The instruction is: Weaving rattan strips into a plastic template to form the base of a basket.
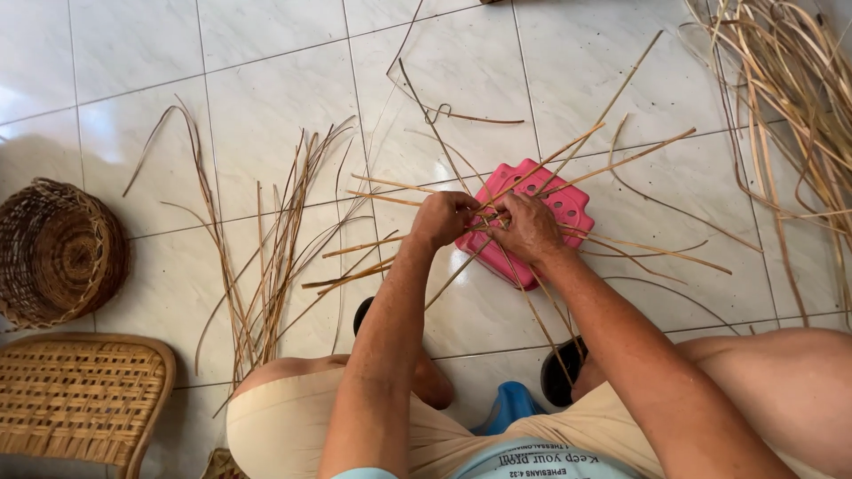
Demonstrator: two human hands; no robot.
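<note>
While seated low over the white tiles, working at the very start of a weave:

Floor (pixel 266 98): glossy white tile, carrying everything; knees and beige shorts along the near edge.

Loose bundle (pixel 790 98): big tangle of pale cane strips, heaped at the far right corner of the floor, well apart from the hands.

Woven chair seat (pixel 75 404): cane panel in a rounded wooden frame, at the near left corner.

Finished basket (pixel 55 253): round, dark brown, tipped on its side at the left edge, just beyond the chair seat.

Spare strips (pixel 271 239): sheaf of thin reeds fanned over the tiles left of centre, near the left forearm but not touched.

Pink stool (pixel 532 222): small plastic top with holes, mid-floor, serving as the work surface under the hands.

Crossed canes (pixel 612 164): several long thin sticks radiating outward from one crossing point atop the pink stool; ends splayed free in all directions.

Left hand (pixel 441 217): curled closed, fingers pressed together, pinching the crossed canes at their meeting point from the left.

Right hand (pixel 525 229): likewise closed down on the same crossing from the right, touching or nearly touching the left; exact finger hold hidden by the knuckles.

Progress, as a judgement: only the centre laid and held; no woven rounds visible, spokes bare along their length, so nearly all of the weaving left.
</note>
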